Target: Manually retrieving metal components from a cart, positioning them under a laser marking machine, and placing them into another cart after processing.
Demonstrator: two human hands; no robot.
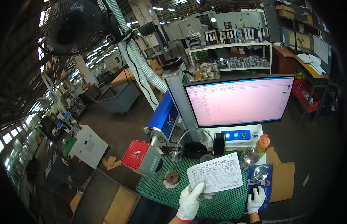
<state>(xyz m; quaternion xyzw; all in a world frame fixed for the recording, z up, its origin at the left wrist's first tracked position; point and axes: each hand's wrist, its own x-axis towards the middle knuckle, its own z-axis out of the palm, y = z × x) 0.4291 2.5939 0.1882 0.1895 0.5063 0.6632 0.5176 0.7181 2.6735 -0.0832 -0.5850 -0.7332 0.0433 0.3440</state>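
Note:
My left hand [189, 201], in a white glove with a red cuff edge, pinches the lower left corner of a white paper form [222, 174]. The sheet is tilted and carries a printed table with handwriting. To the right, my gloved right hand [256, 199] rests over a dark computer mouse [251, 192], mostly hidden under the fingers, on a blue printed mat [264, 198]. Just beyond that hand stands a shiny metal cylinder [260, 173]. A brownish round metal part [172, 177] lies on the green perforated mat [154, 186], left of the paper.
A lit monitor [240, 102] stands behind the work surface. The marking machine's red-fronted head [138, 155] overhangs the mat's left side. Another metal cylinder [250, 157], an orange-capped bottle [263, 143], a phone [219, 143] and cardboard [283, 183] are close by.

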